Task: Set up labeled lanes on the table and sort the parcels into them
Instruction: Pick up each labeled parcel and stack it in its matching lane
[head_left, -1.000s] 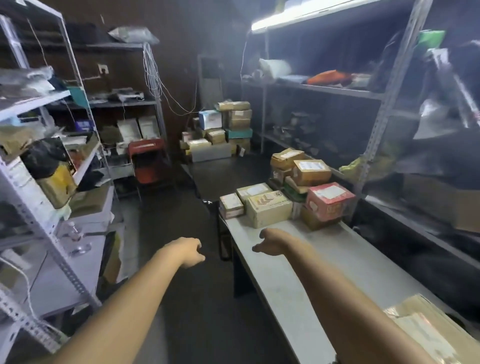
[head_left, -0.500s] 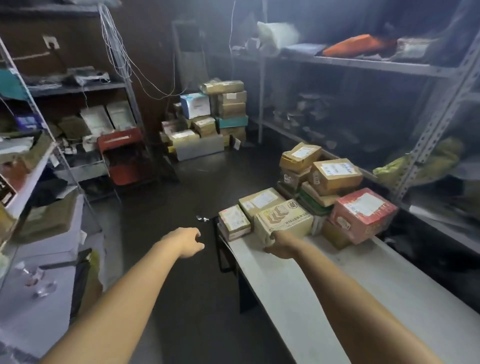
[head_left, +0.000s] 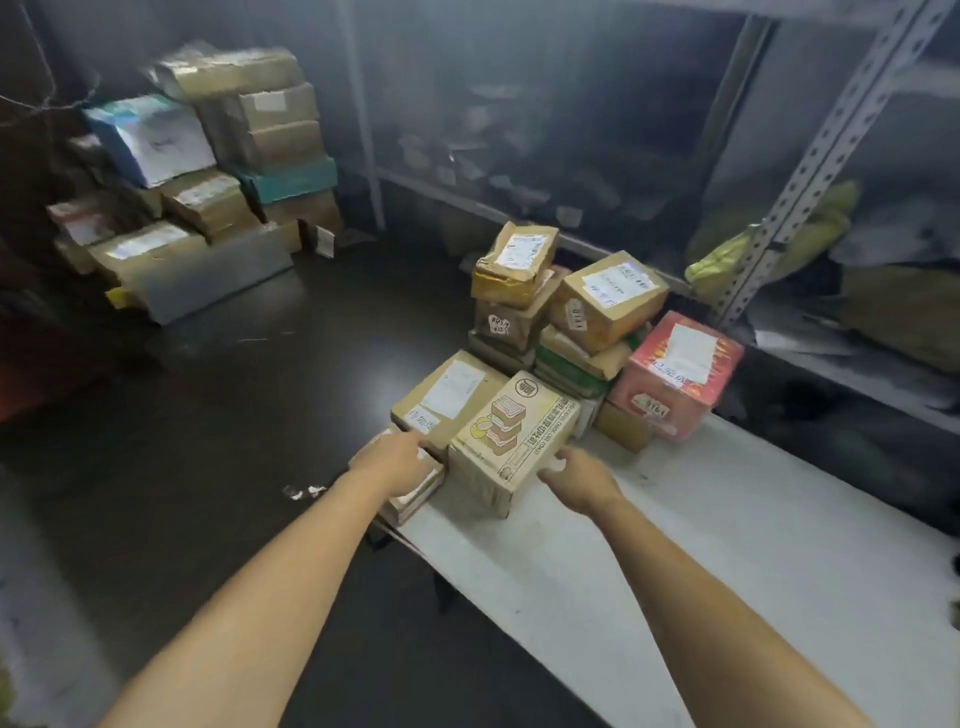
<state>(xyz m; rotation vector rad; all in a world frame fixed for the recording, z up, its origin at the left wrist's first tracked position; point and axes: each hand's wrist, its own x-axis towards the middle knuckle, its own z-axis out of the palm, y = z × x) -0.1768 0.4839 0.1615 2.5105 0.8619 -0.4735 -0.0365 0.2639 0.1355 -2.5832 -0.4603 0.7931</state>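
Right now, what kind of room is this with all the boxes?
Probably a parcel storeroom or sorting room. Labelled parcels are heaped on a white table, another stack of boxes sits on the floor, and metal shelving lines the side.

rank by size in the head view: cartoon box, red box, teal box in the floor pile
1. cartoon box and red box: look about equal, unranked; the cartoon box is nearer.
2. teal box: smallest, though farthest away.
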